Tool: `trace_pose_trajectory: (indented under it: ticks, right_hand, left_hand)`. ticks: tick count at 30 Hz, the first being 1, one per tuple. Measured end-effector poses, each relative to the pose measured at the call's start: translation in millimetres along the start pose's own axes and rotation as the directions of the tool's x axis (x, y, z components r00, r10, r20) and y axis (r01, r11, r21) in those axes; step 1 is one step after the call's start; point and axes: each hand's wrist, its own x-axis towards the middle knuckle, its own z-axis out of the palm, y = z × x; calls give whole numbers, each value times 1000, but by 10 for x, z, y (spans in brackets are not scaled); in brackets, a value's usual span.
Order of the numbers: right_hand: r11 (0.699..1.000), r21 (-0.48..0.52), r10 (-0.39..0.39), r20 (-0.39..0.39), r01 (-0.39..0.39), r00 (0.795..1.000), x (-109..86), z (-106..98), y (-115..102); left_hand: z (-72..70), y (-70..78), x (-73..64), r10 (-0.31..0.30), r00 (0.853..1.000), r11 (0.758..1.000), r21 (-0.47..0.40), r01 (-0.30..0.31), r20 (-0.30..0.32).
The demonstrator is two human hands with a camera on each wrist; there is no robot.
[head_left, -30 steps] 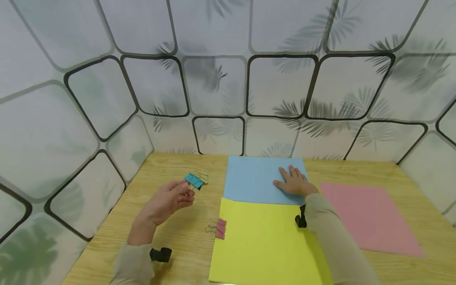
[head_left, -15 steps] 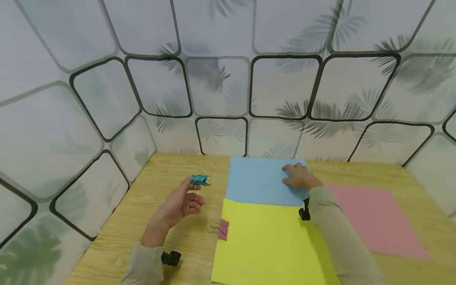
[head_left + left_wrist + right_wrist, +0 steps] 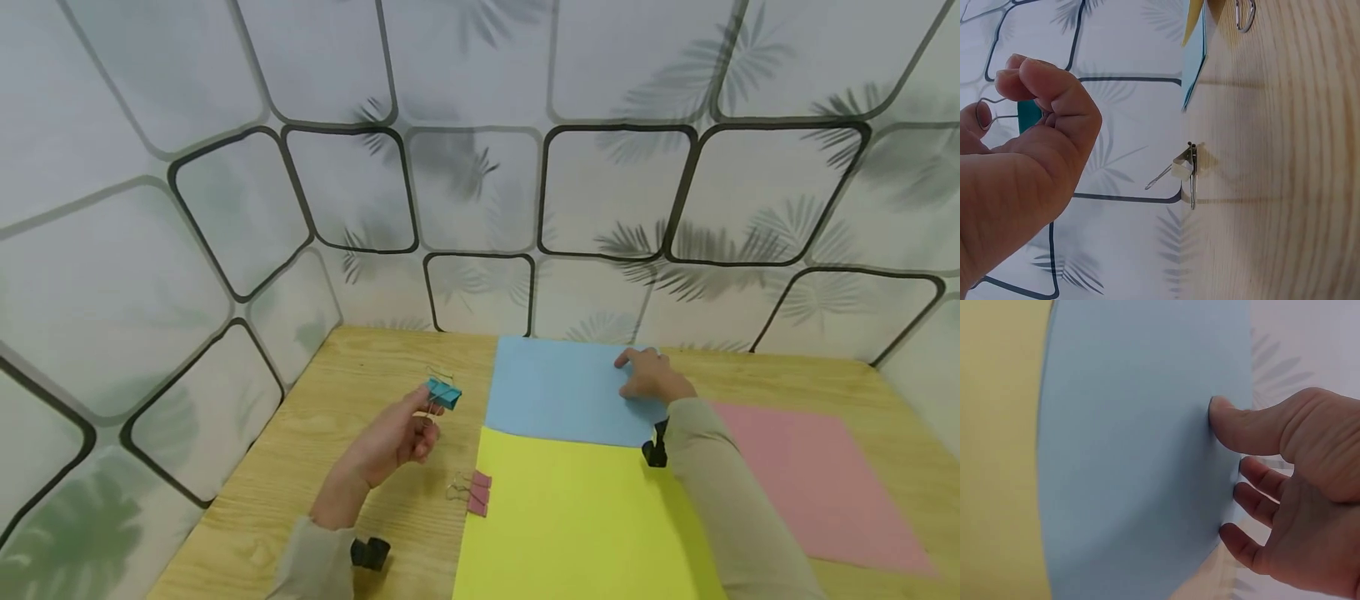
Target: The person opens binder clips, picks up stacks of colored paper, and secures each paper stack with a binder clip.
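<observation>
A teal binder clip is pinched by its wire handle in my left hand, up over the left of the table. In the left wrist view, curled fingers cover part of the clip. My right hand is at the far right corner of a blue paper sheet. The right wrist view shows the thumb on the sheet's face and the fingertips at its edge. A pink binder clip bites the left edge of a yellow sheet, which adjoins the blue one.
A pink sheet lies to the right, partly behind the right sleeve. Another binder clip, pale, stands on the wooden table. The patterned wall rises behind the table's far edge.
My right hand has gone from lying flat with spread fingers on the blue sheet to bent fingers at its far edge. My left hand has moved right with the teal clip.
</observation>
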Motion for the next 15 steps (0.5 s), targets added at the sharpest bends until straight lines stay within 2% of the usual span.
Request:
trace_pose_trajectory:
  ticks: [4, 9, 12, 15]
  right_hand:
    - [999, 32, 30, -2, -30, 1000, -1, -11, 7]
    - [994, 9, 106, 27, -106, 994, -10, -10, 21]
    - [985, -10, 171, 26, -171, 985, -29, -32, 4]
    - [968, 12, 250, 22, -251, 968, -56, -70, -19]
  left_hand:
    - [1, -16, -10, -2, 1000, 1000, 24, 2, 5]
    - [0, -35, -23, -14, 1000, 999, 35, 14, 8]
    - [-5, -28, -17, -8, 1000, 999, 43, 8, 12]
    - [-13, -12, -9, 0, 1000, 999, 51, -1, 25]
